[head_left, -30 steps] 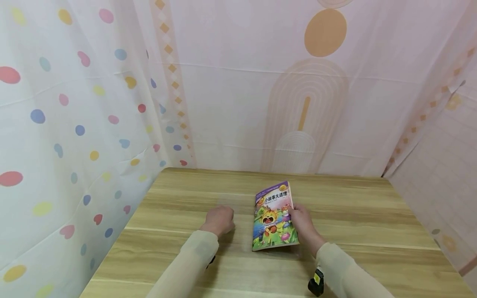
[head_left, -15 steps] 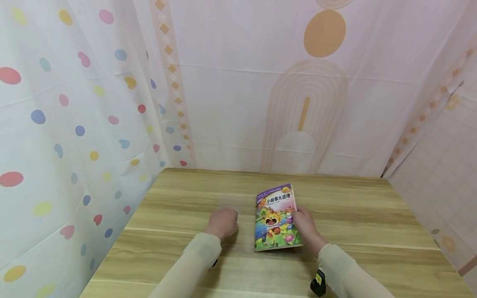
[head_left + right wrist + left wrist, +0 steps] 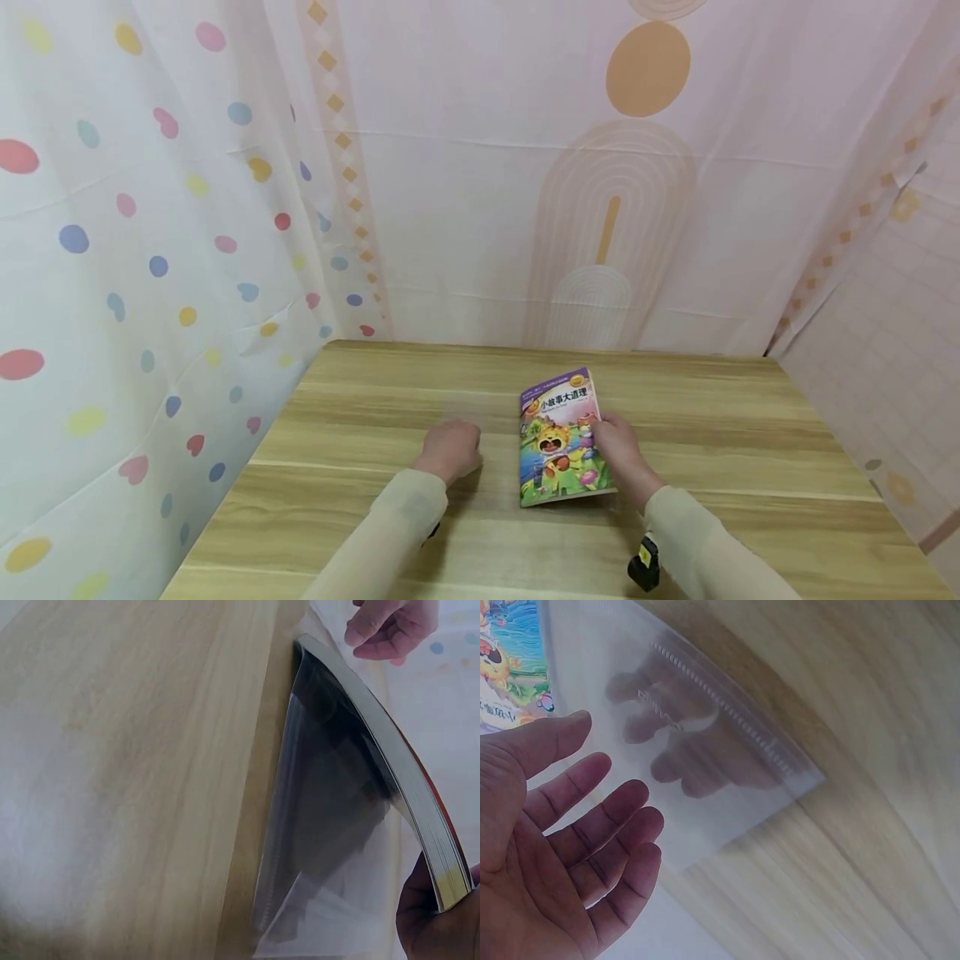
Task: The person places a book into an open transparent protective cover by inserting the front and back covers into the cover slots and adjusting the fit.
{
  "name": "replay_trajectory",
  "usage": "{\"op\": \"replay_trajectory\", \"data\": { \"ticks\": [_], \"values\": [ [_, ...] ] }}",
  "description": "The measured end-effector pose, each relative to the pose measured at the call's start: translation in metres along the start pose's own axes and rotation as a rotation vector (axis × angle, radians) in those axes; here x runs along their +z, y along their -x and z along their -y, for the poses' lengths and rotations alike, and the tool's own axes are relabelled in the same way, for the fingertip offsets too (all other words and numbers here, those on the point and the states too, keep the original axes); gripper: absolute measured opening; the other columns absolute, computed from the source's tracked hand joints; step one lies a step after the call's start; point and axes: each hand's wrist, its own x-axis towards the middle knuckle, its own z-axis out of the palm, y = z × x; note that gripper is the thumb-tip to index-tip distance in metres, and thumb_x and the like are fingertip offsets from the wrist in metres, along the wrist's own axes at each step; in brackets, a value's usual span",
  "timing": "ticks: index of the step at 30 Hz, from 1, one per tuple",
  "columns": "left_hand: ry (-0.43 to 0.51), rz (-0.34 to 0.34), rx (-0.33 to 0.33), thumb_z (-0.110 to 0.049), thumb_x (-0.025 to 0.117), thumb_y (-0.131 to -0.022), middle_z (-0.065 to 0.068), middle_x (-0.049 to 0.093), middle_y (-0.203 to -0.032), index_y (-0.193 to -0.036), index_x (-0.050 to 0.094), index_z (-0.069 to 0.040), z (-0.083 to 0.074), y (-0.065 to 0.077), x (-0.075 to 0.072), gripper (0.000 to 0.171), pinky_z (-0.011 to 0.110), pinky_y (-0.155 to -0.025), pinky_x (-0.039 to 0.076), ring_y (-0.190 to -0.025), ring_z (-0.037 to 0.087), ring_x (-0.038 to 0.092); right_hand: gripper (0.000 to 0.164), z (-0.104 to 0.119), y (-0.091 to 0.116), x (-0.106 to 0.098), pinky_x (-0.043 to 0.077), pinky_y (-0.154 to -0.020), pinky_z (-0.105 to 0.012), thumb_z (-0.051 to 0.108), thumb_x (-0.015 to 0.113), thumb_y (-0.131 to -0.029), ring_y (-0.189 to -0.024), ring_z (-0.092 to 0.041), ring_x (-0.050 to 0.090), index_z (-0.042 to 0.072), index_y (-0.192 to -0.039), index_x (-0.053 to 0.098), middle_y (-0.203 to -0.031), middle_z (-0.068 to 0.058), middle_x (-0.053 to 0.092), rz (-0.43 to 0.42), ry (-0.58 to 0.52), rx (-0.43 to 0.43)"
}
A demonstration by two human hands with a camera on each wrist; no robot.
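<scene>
A colourful children's storybook with a cartoon lion on its cover is held tilted over the table, its left edge lower. My right hand grips its right edge, thumb on the cover and fingers behind; the right wrist view shows the book's pages bowed. Beneath lies a clear plastic sleeve, mirroring the fingers in the left wrist view. My left hand hovers left of the book, fingers loosely bent, holding nothing. From the head its fingers are mostly hidden.
A wood-grain table stretches under both hands. Patterned curtains hang along its back and both sides. A small black device sits on the right wrist.
The storybook has shifted slightly right with my right hand. My left hand has drifted a little to the right too. The grip on the book looks the same.
</scene>
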Motion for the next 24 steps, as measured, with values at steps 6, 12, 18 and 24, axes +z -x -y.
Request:
{"op": "replay_trajectory", "data": {
  "ticks": [6, 12, 18, 24],
  "values": [
    [-0.019, -0.014, 0.006, -0.011, 0.067, -0.084, -0.002, 0.046, -0.056, -0.061, 0.051, -0.012, -0.001, 0.001, 0.002, 0.028, 0.035, -0.051, 0.046, -0.056, 0.014, 0.042, 0.037, 0.001, 0.001, 0.004, 0.049, -0.064, -0.029, 0.010, 0.040, -0.098, -0.071, -0.020, 0.058, -0.013, -0.121, 0.056, -0.085, -0.015, 0.062, 0.001, -0.037, -0.028],
    [-0.014, -0.012, 0.006, -0.011, 0.067, -0.083, -0.001, 0.048, -0.056, -0.059, 0.052, -0.012, -0.001, -0.001, 0.003, 0.029, 0.035, -0.051, 0.045, -0.056, 0.015, 0.042, 0.042, -0.001, 0.002, 0.005, 0.051, -0.067, -0.030, 0.009, 0.038, -0.097, -0.075, -0.021, 0.060, -0.012, -0.131, 0.052, -0.092, -0.017, 0.064, 0.015, -0.058, -0.016],
    [0.021, -0.032, 0.087, -0.025, 0.073, -0.086, 0.001, 0.063, -0.080, -0.086, 0.069, -0.010, -0.003, -0.004, 0.004, 0.016, 0.038, -0.069, 0.052, -0.074, 0.019, 0.059, 0.046, -0.005, 0.004, 0.004, 0.050, -0.072, -0.031, 0.009, 0.036, -0.097, -0.082, -0.023, 0.060, -0.011, -0.136, 0.049, -0.100, -0.018, 0.064, 0.016, -0.043, 0.008],
    [0.110, 0.067, 0.261, -0.044, 0.077, -0.082, 0.007, 0.060, -0.134, -0.130, 0.064, -0.013, -0.010, -0.004, 0.012, 0.059, 0.043, -0.106, 0.040, -0.124, 0.027, 0.054, 0.042, -0.009, 0.003, 0.004, 0.050, -0.066, -0.030, 0.006, 0.037, -0.093, -0.075, -0.021, 0.059, -0.014, -0.125, 0.054, -0.090, -0.016, 0.063, 0.006, -0.066, -0.015]
  ]
}}
